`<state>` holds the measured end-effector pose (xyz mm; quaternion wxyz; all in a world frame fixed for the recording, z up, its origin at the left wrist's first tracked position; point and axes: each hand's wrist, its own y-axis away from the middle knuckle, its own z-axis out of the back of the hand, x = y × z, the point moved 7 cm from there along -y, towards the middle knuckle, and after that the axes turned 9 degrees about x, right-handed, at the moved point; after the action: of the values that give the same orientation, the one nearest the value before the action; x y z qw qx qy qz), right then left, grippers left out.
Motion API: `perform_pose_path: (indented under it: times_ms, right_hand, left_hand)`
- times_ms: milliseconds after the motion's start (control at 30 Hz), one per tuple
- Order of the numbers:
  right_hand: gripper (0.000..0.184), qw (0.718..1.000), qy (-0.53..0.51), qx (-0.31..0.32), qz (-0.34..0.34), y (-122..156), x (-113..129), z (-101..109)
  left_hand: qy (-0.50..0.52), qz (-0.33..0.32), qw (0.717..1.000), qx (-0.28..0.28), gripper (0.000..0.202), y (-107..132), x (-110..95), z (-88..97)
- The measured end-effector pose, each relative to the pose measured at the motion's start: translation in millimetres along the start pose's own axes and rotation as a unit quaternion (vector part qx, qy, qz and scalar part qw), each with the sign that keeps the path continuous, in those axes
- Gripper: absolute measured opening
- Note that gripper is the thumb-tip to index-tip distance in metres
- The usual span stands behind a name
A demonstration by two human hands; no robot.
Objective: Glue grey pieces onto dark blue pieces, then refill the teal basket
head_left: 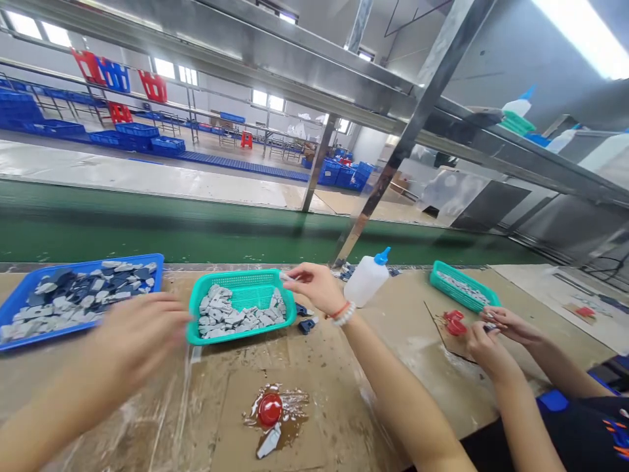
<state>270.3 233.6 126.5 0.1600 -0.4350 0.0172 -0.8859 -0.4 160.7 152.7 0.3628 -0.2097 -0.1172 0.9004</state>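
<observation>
My right hand (317, 287), with a beaded bracelet at the wrist, pinches a small light grey piece (289, 278) over the right rim of a green basket (196, 295). Light grey plastic-looking parts (240, 321) fill much of that basket. Smeared by motion, my left hand (140, 334) hangs between the basket and a blue tray (158, 265) of dark and grey parts; its fingers cannot be made out. Below the basket, a small red cap-like dish (270, 410) sits in a wet patch on cardboard, with a pale piece (268, 440) beside it.
A white squeeze bottle (366, 282) with a blue tip stands right of my right hand, near dark parts (306, 326). A co-worker's hands (496, 334) handle a small part beside another green basket (464, 288). A metal post (378, 190) rises behind the bottle.
</observation>
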Motion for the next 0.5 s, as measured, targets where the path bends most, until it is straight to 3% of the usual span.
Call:
perform_pose_path:
  times_ms: [100,167,267,367,433,500]
  right_hand:
    - [0.032,0.994,-0.071,-0.078,-0.002,59,-6,37]
    - [0.033,0.985,-0.133,-0.112,-0.014,98,-14,46]
    - [0.029,0.957,-0.254,-0.126,-0.059,145,-28,34]
    - [0.028,0.935,-0.306,-0.144,-0.106,178,-40,9]
    - [0.024,0.934,-0.296,-0.168,-0.106,193,-41,-6]
    - [0.014,0.946,-0.263,-0.167,-0.087,200,-36,-21]
  left_hand:
    - [-0.103,-0.149,0.958,0.22,0.024,-79,-62,-83.4]
    - [-0.125,-0.159,0.937,0.286,0.023,-126,-89,-129.3]
    - [-0.163,-0.099,0.92,0.343,0.018,-174,-98,-180.5]
    - [-0.179,-0.04,0.899,0.398,0.021,-193,-84,-208.9]
    - [-0.166,-0.021,0.897,0.409,0.022,-200,-76,-211.7]
    - [-0.137,-0.012,0.903,0.408,0.024,-206,-71,-203.4]
